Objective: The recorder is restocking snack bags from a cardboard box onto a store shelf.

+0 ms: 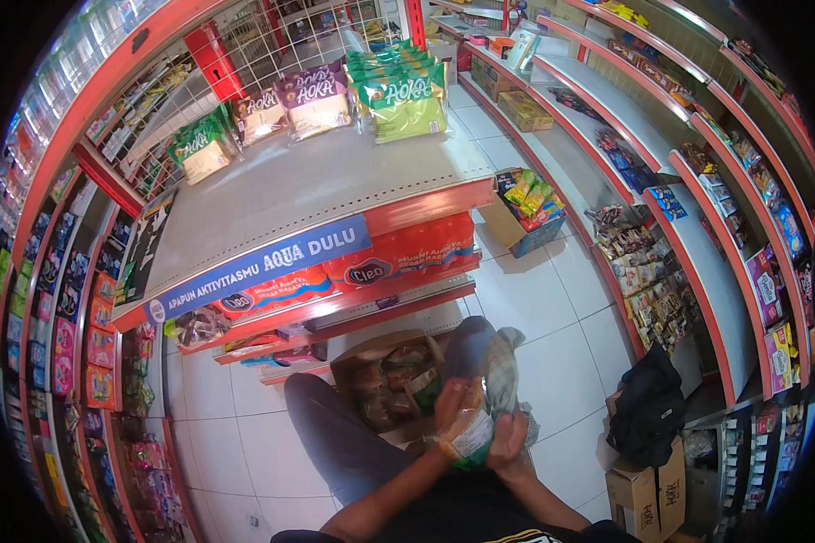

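Observation:
My left hand (pixel 454 407) grips a packaged bread (pixel 472 429) in clear and green wrapping, held above my lap. A light checked cloth (pixel 504 373) hangs from my right hand (pixel 508 438), which is at the right side of the pack. Between my knees on the floor sits an open cardboard box (pixel 353 363) with several more wrapped breads (pixel 387 380) in it. On the grey top shelf (pixel 299 170) ahead, Aoka packs with green wrappers (pixel 401 95) and purple wrappers (pixel 316 102) stand in a row against the wire grid.
Below the top shelf are red-wrapped Cleo water packs (pixel 407 261). An open carton of snacks (pixel 533 210) stands on the tiled floor. To the right, a black bag (pixel 648 407) rests on a cardboard box (pixel 645 489). Stocked shelves (pixel 706 271) curve along both sides.

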### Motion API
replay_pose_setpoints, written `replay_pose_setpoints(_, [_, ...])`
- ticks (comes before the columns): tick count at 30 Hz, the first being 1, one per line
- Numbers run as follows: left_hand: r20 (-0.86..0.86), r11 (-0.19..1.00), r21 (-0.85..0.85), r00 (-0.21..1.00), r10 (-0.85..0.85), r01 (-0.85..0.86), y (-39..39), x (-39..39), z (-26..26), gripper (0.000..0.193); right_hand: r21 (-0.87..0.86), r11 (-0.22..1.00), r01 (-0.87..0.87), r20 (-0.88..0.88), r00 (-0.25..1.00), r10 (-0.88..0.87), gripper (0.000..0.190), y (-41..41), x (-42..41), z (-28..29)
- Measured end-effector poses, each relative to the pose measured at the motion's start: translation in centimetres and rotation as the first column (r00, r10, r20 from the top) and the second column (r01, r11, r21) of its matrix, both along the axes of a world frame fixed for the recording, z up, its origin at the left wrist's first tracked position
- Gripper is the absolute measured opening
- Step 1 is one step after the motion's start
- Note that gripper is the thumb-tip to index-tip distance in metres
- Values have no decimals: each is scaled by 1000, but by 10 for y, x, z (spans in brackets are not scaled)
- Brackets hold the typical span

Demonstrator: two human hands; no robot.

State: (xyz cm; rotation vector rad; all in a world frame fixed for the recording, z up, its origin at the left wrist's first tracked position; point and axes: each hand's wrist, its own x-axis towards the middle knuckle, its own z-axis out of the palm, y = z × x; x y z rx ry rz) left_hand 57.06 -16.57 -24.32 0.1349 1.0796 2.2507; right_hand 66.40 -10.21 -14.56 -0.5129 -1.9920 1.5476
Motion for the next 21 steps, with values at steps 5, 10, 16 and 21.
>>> replay_pose_setpoints(5, [-30,992,94,996,-78,80,-19,-58,8,25,570,734,-370,15,898,441,51,-13,-8,26])
replay_pose_setpoints(10, [376,973,-105,897,232,-207,-27,-84,32,34,271,740,-616,491,749,444,22,2,34,19])
replay_pose_setpoints(16, [362,988,-131,924,125,-82,-40,-85,76,21,173,764,-621,625,669,402,49,43,37,13])
replay_pose_setpoints(21, [314,969,-237,939,142,-68,-45,-71,101,22,358,855,-375,518,841,152,70,64,-3,60])
